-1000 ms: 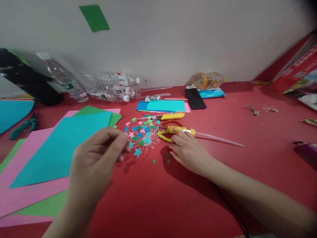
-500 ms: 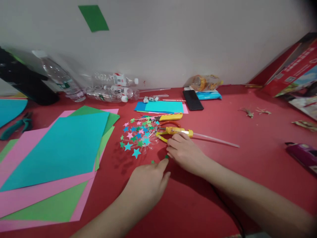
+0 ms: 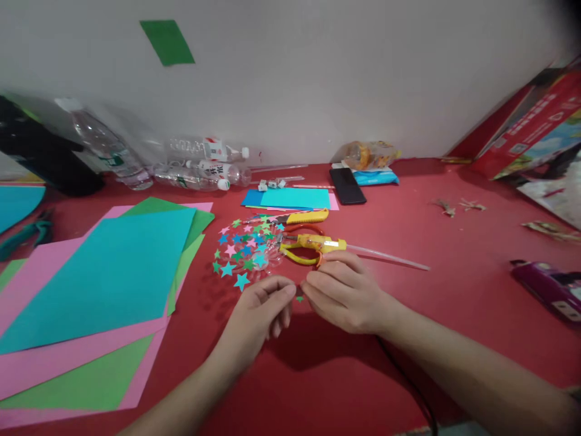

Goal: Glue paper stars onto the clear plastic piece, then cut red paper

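Head view: left hand (image 3: 261, 312) and right hand (image 3: 347, 290) flank a tiny green star (image 3: 299, 298); fingers curled. Grip cannot be told.

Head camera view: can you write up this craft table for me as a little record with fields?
Surface: red table
Left hand: low over the table, fingertips beside a tiny green star
Right hand: on the star's other side, just in front of a yellow glue gun
Nearby: paper stars, yellow knife, coloured sheets
Far edge: bottles, phone
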Available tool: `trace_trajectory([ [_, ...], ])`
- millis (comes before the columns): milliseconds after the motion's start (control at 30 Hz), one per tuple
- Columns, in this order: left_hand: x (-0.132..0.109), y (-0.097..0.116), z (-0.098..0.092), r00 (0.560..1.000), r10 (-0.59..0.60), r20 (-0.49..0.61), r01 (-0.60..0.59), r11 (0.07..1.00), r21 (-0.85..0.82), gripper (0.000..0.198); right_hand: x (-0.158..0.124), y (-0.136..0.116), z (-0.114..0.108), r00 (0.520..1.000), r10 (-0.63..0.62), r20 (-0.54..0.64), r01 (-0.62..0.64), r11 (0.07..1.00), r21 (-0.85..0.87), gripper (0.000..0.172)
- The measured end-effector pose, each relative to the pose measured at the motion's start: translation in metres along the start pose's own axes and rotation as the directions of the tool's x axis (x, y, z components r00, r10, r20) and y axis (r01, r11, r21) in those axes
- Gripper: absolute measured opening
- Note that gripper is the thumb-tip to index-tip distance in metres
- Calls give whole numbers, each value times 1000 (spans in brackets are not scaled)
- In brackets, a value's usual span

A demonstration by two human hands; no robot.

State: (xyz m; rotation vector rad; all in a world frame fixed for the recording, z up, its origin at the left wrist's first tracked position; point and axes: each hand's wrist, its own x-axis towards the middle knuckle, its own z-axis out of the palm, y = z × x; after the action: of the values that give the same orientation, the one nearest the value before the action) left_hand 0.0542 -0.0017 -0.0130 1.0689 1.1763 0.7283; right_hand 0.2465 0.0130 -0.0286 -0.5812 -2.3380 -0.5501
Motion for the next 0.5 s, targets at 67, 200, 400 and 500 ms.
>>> trace_trajectory([
  [67,-2,0,0,1000,-3,22,3,999,-35,32,0,-1,-4,997,-53,-47,53,999,-4,15],
  [200,-3,-4,-1,998,-1,62,4,999,-51,31,5,-5,-9,995,-87,-49,88,996,32,17],
  [400,-4,-1,-1,994,107,33,-111,986,126,24,20,-11,-14,861,485,152,-490,712,502,4],
  [500,-7,3,1,984,174,34,-177,970,168,23,23,-11,-14,749,559,356,-629,433,645,13],
])
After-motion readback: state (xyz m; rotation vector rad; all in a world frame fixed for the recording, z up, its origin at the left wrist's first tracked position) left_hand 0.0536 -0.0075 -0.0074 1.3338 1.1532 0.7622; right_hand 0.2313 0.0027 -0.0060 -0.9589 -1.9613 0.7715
